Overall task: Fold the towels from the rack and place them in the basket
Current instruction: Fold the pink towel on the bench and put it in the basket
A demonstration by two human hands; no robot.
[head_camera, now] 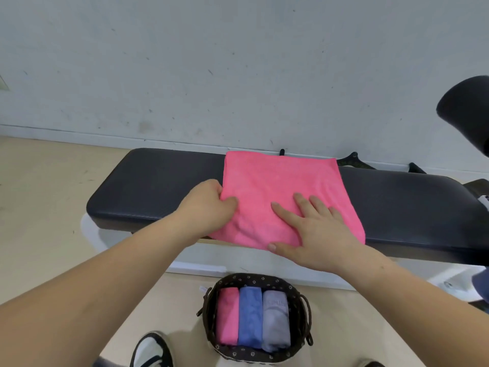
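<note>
While the pink microfibre towel (pixel 280 186) lies spread across the black padded bench (pixel 148 181), its near edge hangs a little over the bench's front lip.

Left hand (pixel 209 207): grasping, thumb on top and fingers curled under the towel's left edge. Right hand (pixel 315 231): released, flat, fingers spread, pressing the near right part of the cloth.

Risks, as I judge them:
- Cloth looks slick on smooth padding. If the flat hand lifts as the left one draws the edge over, the overhang could drag the towel down to the floor.
- Only one area is pinned, so the far corners may skew and the fold come out crooked.
- Wrinkle by the left thumb could get folded in.

Below, on the beige floor (pixel 39 194), stands the dark woven basket (pixel 254 278) just in front of the bench. It holds three folded towels side by side: pink (pixel 228 316), blue (pixel 250 316), grey (pixel 275 319). Little room shows beside them, so a fourth may need wedging in and could push the others out of line.

A black-and-white shoe (pixel 150 350) sits just left of the basket. A black rounded object (pixel 465 112) juts in at far right, well apart. No rack in view.
</note>
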